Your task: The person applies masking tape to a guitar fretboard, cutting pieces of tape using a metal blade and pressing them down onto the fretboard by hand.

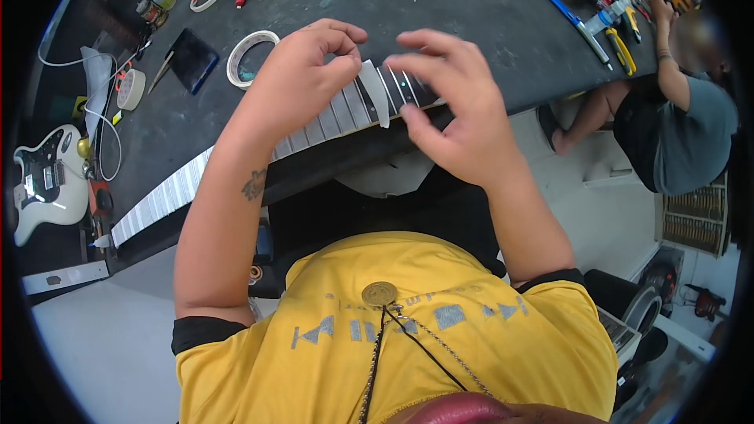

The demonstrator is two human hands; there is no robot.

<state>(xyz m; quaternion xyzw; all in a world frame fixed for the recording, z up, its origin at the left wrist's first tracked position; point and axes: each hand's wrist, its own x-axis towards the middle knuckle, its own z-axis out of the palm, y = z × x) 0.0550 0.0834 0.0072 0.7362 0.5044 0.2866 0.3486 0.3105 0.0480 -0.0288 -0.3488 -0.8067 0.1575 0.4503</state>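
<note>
A long guitar neck [314, 130] lies along the front edge of the dark bench, its frets mostly covered with pale tape. A loose strip of tape [375, 94] stands partly off the fretboard between my hands. My left hand [306, 71] is above the neck, left of the strip, with thumb and index finger pinched together near the strip's upper end; anything between them is too small to make out. Over the bare frets on the right, my right hand [455, 102] is open, its fingers and thumb spread and slightly blurred.
A tape roll [239, 60] lies behind my left wrist. Farther left are a phone [194, 61] and a white guitar body [53, 177]. Pliers [620, 52] and a blue pen [579, 30] lie at right. Another person [675, 118] sits at the far right.
</note>
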